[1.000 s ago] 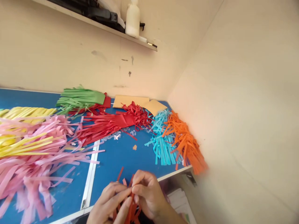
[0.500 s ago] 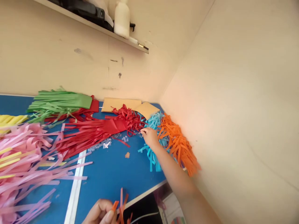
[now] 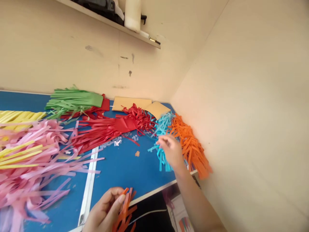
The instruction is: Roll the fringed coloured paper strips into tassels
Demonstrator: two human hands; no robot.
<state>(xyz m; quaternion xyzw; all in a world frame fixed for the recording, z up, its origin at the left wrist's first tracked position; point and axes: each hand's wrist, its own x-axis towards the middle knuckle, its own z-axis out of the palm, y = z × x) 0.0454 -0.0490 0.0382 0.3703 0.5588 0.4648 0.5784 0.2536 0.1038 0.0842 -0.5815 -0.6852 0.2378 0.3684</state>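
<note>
Low in the head view, my left hand (image 3: 107,207) pinches an orange paper tassel (image 3: 124,214) between thumb and fingers; its strips hang down past the table edge. My right hand (image 3: 171,150) is raised over the right part of the table, in front of light-blue paper fringe (image 3: 162,158). Its thumb and fingertips are drawn together, and anything between them is too small to make out. Beside that hand lies a heap of orange paper fringe (image 3: 190,145). Red paper fringe (image 3: 106,129) spreads to the left of it.
Pink paper strips (image 3: 38,174), yellow strips (image 3: 21,117) and green fringe (image 3: 74,98) cover the blue table (image 3: 116,170) leftward. Tan paper pieces (image 3: 132,103) lie by the wall. Above is a shelf (image 3: 101,20) with a white bottle (image 3: 132,16). A white strip (image 3: 91,180) crosses the table.
My right hand has drawn back from the red and blue fringe, to the right and nearer me. My left hand has come up slightly with the orange tassel. The view has shifted a little.
</note>
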